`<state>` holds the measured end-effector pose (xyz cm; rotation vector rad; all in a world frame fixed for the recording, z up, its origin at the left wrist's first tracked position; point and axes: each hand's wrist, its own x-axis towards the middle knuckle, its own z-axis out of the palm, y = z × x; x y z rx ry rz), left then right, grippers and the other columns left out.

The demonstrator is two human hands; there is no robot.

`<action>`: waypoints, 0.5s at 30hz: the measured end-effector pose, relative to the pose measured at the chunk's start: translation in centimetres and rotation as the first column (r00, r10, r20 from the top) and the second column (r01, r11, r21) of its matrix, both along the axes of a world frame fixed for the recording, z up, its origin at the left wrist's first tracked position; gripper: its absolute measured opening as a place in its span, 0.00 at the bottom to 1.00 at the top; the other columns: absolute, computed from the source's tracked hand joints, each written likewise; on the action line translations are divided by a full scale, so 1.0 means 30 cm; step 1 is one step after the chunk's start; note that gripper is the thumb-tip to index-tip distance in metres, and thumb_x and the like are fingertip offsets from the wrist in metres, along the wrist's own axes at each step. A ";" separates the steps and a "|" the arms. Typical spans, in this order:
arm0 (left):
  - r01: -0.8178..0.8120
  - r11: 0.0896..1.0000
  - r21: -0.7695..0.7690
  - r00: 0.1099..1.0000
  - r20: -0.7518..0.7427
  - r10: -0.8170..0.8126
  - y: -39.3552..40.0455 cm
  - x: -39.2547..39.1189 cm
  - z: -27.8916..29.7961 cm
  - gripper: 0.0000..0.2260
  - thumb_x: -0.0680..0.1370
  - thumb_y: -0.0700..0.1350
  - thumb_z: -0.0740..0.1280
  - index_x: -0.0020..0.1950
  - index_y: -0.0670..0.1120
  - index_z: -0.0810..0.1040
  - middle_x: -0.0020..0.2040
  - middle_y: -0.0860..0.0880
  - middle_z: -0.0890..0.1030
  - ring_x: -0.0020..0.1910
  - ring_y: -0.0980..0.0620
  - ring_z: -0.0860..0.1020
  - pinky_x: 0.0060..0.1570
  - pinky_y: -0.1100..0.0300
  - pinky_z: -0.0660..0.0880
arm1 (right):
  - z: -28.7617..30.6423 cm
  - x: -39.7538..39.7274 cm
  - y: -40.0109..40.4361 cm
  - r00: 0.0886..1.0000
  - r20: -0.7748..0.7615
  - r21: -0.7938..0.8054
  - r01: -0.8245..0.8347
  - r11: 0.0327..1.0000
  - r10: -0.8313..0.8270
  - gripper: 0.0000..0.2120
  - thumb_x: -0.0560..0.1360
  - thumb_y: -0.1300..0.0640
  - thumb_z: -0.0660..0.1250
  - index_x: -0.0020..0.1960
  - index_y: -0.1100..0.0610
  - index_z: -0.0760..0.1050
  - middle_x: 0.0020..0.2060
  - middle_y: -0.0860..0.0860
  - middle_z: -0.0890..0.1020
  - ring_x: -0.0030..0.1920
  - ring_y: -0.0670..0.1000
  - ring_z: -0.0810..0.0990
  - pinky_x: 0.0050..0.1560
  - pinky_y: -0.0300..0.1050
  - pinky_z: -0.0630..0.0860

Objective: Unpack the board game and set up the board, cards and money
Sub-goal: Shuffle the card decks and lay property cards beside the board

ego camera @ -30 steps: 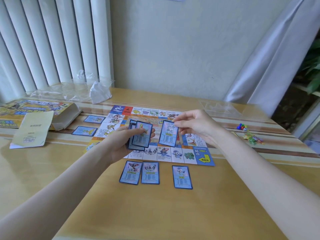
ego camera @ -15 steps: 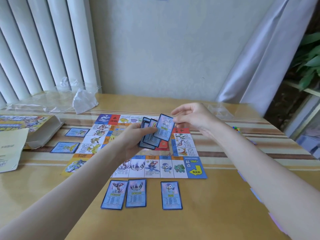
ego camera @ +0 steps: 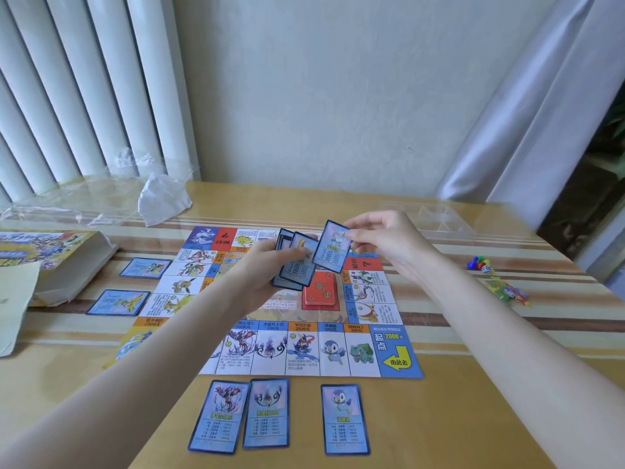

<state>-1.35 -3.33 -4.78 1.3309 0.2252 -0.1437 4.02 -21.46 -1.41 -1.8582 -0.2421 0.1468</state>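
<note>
- Head view: my left hand (ego camera: pixel 267 269) grips a fanned stack of blue cards (ego camera: pixel 293 265), held above the middle of the board (ego camera: pixel 389 353).
- My right hand (ego camera: pixel 382 242) pinches a single blue card (ego camera: pixel 333 247) by its upper right edge, tilted, just beside the fan and touching or overlapping it, can't tell which.
- Board lies flat on the table (ego camera: pixel 439 434), near edge parallel to me; red deck (ego camera: pixel 321 290) sits on its centre, below the held cards.
- Three blue cards face up just off the board's near edge: two (ego camera: pixel 220 416) (ego camera: pixel 269 412) side by side, nearly touching, third (ego camera: pixel 344 419) apart to the right, gap between.
- Two more blue cards (ego camera: pixel 118 302) (ego camera: pixel 145 267) lie off the board's left edge.
- Game box (ego camera: pixel 67 262) at far left, paper sheet (ego camera: pixel 15 306) leaning over its front.
- Clear wrap (ego camera: pixel 101 194) and clear tray (ego camera: pixel 436 218) along the far table edge.
- Pawns and dice (ego camera: pixel 478 264) plus a coloured bundle (ego camera: pixel 505 292) right of the board, well apart from it.
- Bare tabletop near front right.
</note>
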 end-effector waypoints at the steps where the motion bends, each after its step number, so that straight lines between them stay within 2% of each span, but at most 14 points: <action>1: 0.006 1.000 0.004 1.000 -0.010 -0.006 0.004 0.004 -0.007 0.08 0.76 0.37 0.67 0.54 0.38 0.75 0.49 0.41 0.82 0.45 0.46 0.81 0.42 0.55 0.78 | -0.005 0.003 0.003 1.000 -0.026 0.020 -0.009 1.000 0.009 0.06 0.72 0.70 0.68 0.42 0.60 0.78 0.36 0.56 0.81 0.29 0.45 0.78 0.33 0.35 0.77; 5: 0.037 0.999 0.008 0.999 -0.028 -0.036 0.011 0.019 -0.031 0.08 0.76 0.38 0.66 0.55 0.38 0.76 0.51 0.40 0.82 0.48 0.44 0.81 0.47 0.53 0.78 | -0.016 0.018 0.008 0.998 -0.061 0.033 -0.031 0.999 0.033 0.05 0.73 0.69 0.67 0.43 0.61 0.79 0.38 0.58 0.82 0.31 0.47 0.79 0.35 0.37 0.79; 10: 0.029 0.999 0.016 0.998 -0.047 -0.028 0.010 0.025 -0.048 0.07 0.77 0.37 0.65 0.54 0.39 0.76 0.49 0.41 0.83 0.47 0.45 0.82 0.45 0.53 0.78 | -0.016 0.029 0.022 0.996 -0.057 0.057 -0.070 0.996 0.073 0.06 0.73 0.70 0.66 0.43 0.61 0.80 0.39 0.58 0.82 0.30 0.46 0.79 0.33 0.36 0.78; 15: 0.019 1.000 0.024 0.998 -0.068 -0.018 0.008 0.021 -0.060 0.05 0.77 0.38 0.65 0.52 0.40 0.76 0.49 0.41 0.83 0.46 0.45 0.81 0.45 0.53 0.78 | -0.028 0.042 0.038 0.988 -0.130 0.144 -0.067 0.987 0.086 0.04 0.72 0.70 0.67 0.42 0.63 0.79 0.36 0.58 0.80 0.27 0.45 0.78 0.29 0.35 0.76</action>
